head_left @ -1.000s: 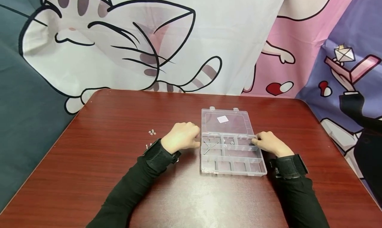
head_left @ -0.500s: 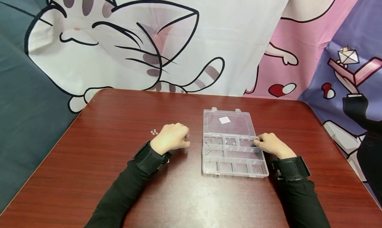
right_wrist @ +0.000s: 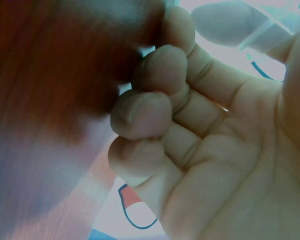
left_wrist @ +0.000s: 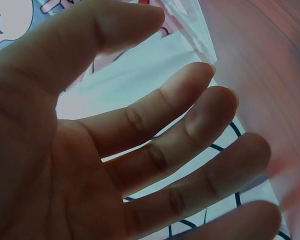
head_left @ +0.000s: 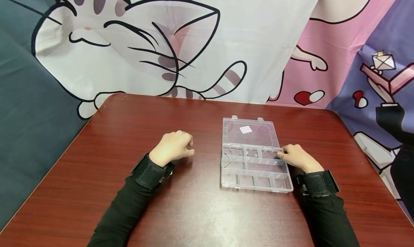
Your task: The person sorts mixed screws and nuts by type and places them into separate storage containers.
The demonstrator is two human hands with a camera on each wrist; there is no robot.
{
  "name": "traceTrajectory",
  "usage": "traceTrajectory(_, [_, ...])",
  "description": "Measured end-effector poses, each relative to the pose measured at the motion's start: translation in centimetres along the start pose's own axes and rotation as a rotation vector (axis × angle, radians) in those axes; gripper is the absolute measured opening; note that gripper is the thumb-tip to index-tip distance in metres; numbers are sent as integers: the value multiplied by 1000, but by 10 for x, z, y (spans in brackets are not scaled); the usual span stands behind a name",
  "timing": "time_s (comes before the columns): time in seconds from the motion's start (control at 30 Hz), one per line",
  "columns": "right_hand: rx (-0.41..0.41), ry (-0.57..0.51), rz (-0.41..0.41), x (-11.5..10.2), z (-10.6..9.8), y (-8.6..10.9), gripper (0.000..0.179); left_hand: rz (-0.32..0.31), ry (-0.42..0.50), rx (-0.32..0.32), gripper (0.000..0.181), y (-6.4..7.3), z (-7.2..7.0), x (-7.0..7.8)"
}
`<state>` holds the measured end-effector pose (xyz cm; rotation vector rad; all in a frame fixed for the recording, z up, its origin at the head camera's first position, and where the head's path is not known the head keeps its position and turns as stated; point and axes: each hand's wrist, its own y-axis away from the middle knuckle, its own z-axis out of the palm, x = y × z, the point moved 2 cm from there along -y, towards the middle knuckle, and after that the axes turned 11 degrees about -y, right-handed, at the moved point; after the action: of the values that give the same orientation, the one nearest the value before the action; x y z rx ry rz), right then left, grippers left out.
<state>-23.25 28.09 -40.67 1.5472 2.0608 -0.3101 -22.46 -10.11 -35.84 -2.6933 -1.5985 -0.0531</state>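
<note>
Box (head_left: 258, 173) of clear plastic lies opened out on the reddish-brown worktop (head_left: 200, 214), its lid (head_left: 253, 137) folded back flat on its far side. A white label (head_left: 245, 129) sits on that lid. The box is split by upright walls into small compartments; its far-left one holds a few thin metal pins (head_left: 228, 163), lying crossed. Just to their right within the box are small metal rings (head_left: 256, 155), too tiny to make out fully.

At the right side of the box, the right hand (head_left: 298, 157) grips its edge: the thumb shows through clear plastic, while the other fingers (right_wrist: 142, 115) are curled close together on the outside, so the side wall is pinched between them. The left hand (head_left: 171, 146) is well apart from the box, to its left over the worktop; its fingers (left_wrist: 210, 115) are spread and slightly bent, the thumb standing away from them, and nothing lies between them.

Both wrists, either side of the box, wear black straps (head_left: 150, 172) beneath which dark sleeves (head_left: 118, 207) run back. Beyond the box hangs a printed cloth (head_left: 258, 35), with a cat drawing (head_left: 106, 67) on its white part.
</note>
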Motion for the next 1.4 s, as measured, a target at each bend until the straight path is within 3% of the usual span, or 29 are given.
traceTrajectory(0.5, [2,16,11,5,-1,2,25,-117,33,-13,5,23,-1,-37])
traceTrajectory(0.77, [-1,14,4,5,1,3,23,-215,21,-75,11,35,6,-59])
traceTrajectory(1.07, [-13,4,-2,3,1,0,24,-240,18,-252,24,38,18,-61])
traceTrajectory(1.4, [-7,1,9,4,1,-2,24,-258,13,-297,24,34,27,-62])
